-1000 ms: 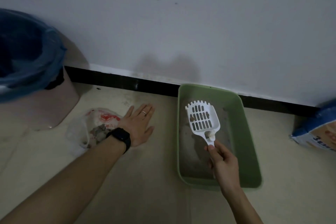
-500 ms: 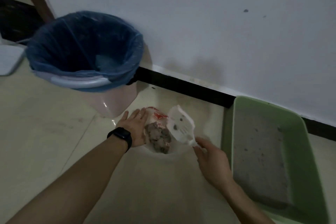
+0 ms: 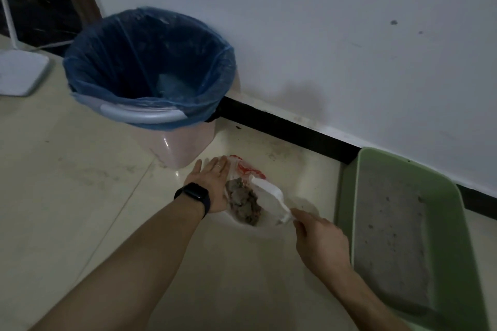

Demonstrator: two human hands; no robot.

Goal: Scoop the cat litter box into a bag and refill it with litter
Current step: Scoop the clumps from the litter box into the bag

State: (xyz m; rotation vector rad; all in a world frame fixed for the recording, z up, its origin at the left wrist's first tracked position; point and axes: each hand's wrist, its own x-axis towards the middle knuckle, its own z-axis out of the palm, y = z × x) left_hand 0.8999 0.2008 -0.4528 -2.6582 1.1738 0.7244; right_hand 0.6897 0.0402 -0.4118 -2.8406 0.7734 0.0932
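A thin white plastic bag with red print lies open on the floor, with a heap of grey litter clumps in it. My left hand, flat with straight fingers, presses the bag's left edge down. My right hand grips the handle of a white slotted scoop, which is tipped on its side over the clumps. The green litter box stands at the right with a thin layer of grey litter in it.
A pink bin lined with a blue bag stands just behind the bag, against the white wall. A white flat base with a pole sits at the far left. Black skirting runs along the wall.
My right hand carried the scoop from over the litter box left to the bag and tipped it. The view swung left. My left hand stayed at the bag.
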